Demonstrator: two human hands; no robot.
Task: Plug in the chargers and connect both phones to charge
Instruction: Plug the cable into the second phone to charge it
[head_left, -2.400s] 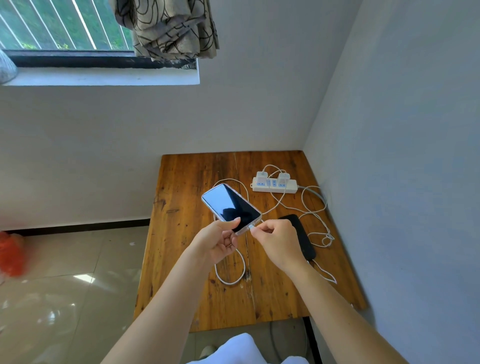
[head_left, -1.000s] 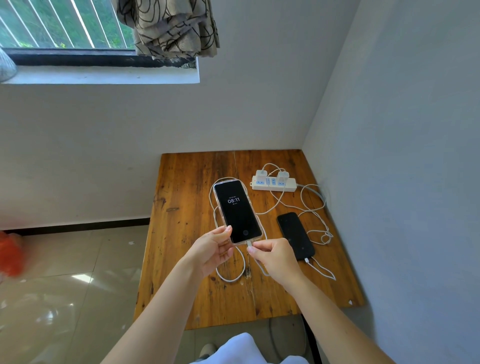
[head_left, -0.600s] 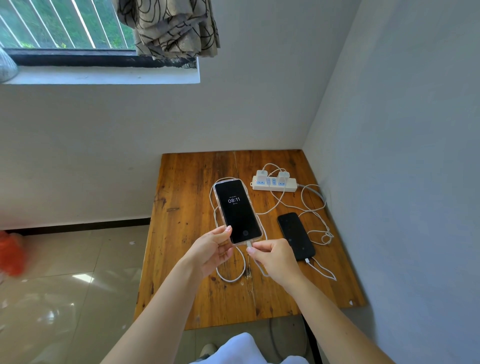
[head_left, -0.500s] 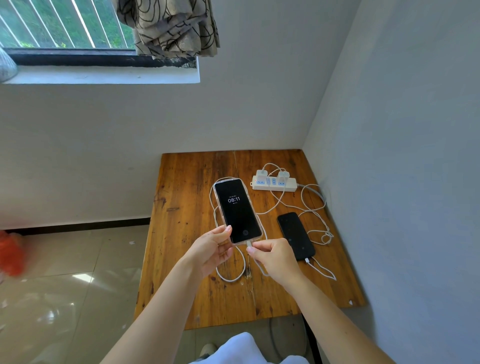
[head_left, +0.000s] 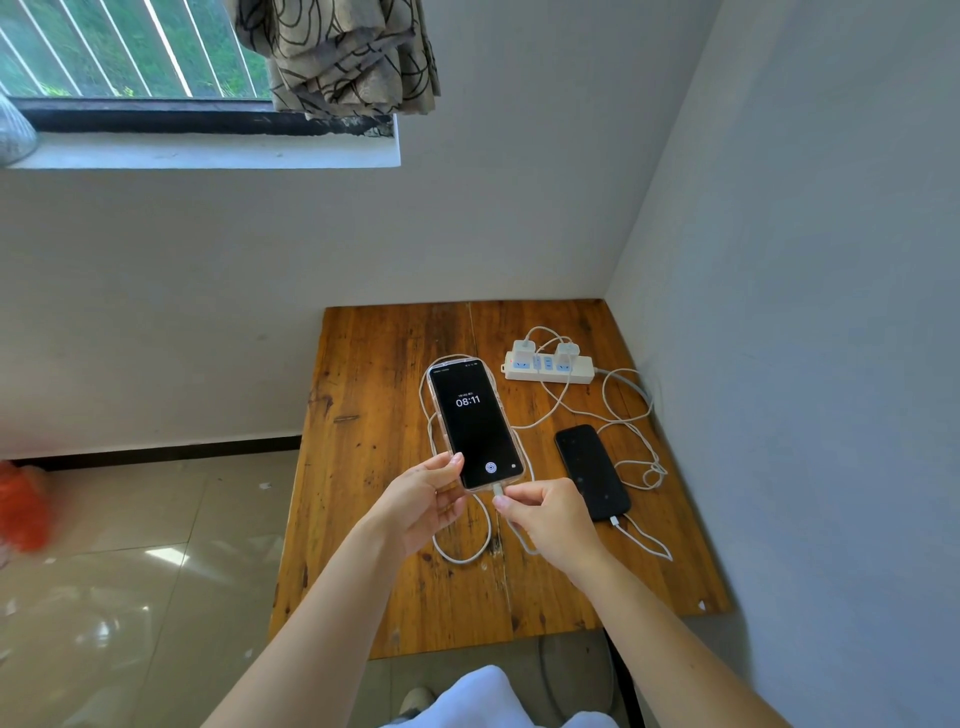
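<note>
Two hands meet over the near middle of the table (head_left: 374, 597), and between them the last connection of the job looks to be under way. The right hand (head_left: 550, 519) pinches the cable plug (head_left: 497, 490) between thumb and forefinger, right at the bottom edge of the cased phone (head_left: 475, 421). The left hand (head_left: 423, 501) steadies that phone by its near left corner, fingers curled under it and thumb on the edge. Its screen is lit and shows 08:11, which suggests the plug has made contact, though I cannot tell from here whether it is pushed fully home.

A loop of white cable (head_left: 467, 551) lies on the wood just beneath both hands. To the right, the black phone (head_left: 592, 470) lies flat on the table with its own cable already in its near end, its screen dark.

Farther back, at the far right, the power strip (head_left: 550, 366) carries both white chargers (head_left: 522, 351), seated in their sockets with leads trailing toward the phones.

So the plugging in seems done and the second phone is the step in hand. Next, I'd judge, a firm press on the plug is needed. Then the cased phone must be laid down flat without tugging the lead.
</note>
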